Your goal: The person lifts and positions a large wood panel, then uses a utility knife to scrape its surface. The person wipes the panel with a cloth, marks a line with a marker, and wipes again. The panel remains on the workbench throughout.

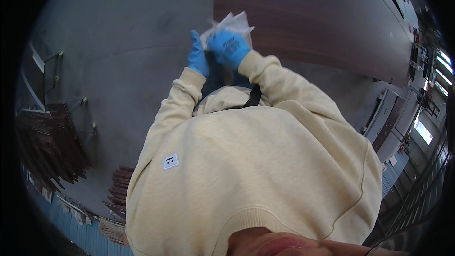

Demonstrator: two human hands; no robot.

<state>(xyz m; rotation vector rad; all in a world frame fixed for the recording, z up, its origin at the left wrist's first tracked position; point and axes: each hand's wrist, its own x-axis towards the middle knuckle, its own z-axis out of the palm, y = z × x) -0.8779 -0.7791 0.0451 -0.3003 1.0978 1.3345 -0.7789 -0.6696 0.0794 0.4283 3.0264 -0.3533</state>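
Both of my hands wear blue gloves and are raised in front of my waist. My right hand (229,48) is closed on a bunched white cloth (242,22), whose pointed folds stick out beyond the knuckles. Close beside it, my left hand (198,58) is seen edge-on with a finger stretched upward. The cloth's near edge reaches toward the left palm; whether it touches there I cannot tell. Just past the cloth lies the corner of a large dark brown panel (313,16) with a smooth face.
Grey floor (128,23) spreads to the left. Stacked dark brown boards (52,144) stand at the far left by a metal frame (71,102), with another stack (121,187) lower down. On the right are more leaning panels (386,118) and a wall with bright windows (423,132).
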